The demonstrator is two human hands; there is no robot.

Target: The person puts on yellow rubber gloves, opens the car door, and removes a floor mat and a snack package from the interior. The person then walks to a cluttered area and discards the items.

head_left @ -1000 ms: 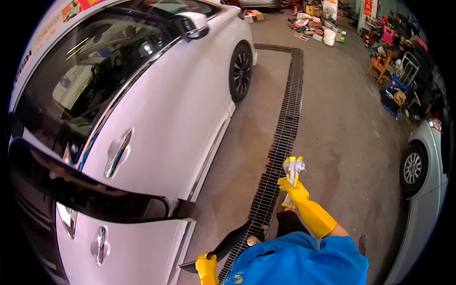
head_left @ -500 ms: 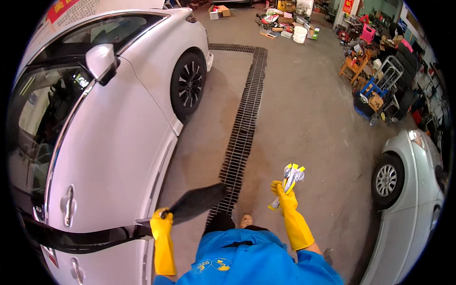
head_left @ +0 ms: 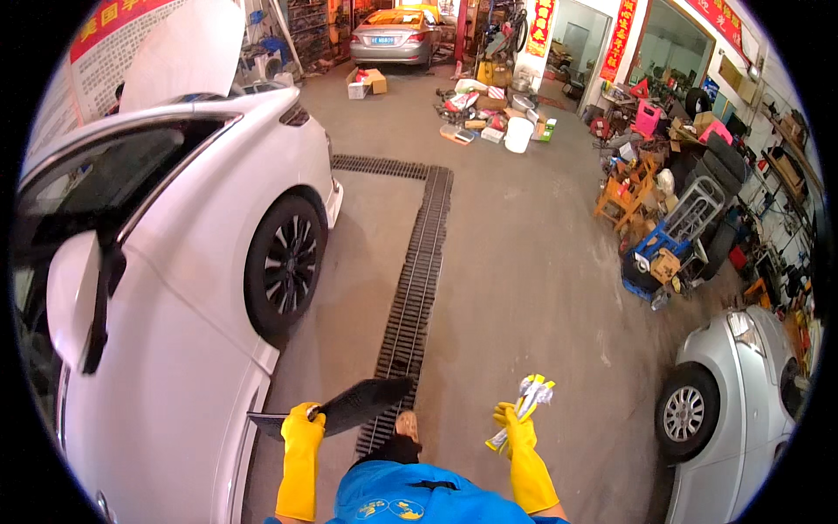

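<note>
My left hand [head_left: 303,426], in a long yellow rubber glove, is closed on the edge of a black floor mat [head_left: 370,404]. The mat sticks out on both sides of the fist, its right part over the floor grate. My right hand [head_left: 516,426], gloved the same way, grips a thin bundle of crumpled clear plastic wrappers [head_left: 534,393] with yellow ends. One end of the bundle rises above the fingers and the other pokes out below them. To the left of my left hand stands a white car [head_left: 188,288].
A metal drain grate [head_left: 406,297] runs along the concrete floor ahead. At right is a silver car [head_left: 733,410]; beyond it, a hand truck [head_left: 694,210] stands among piled goods. Farther off are a white bucket [head_left: 518,135], a cardboard box [head_left: 375,80] and another parked car [head_left: 393,39].
I have moved forward alongside the white car, and the view has tilted up, showing more of the far garage. Both hands sit lower in the picture and still hold the same things.
</note>
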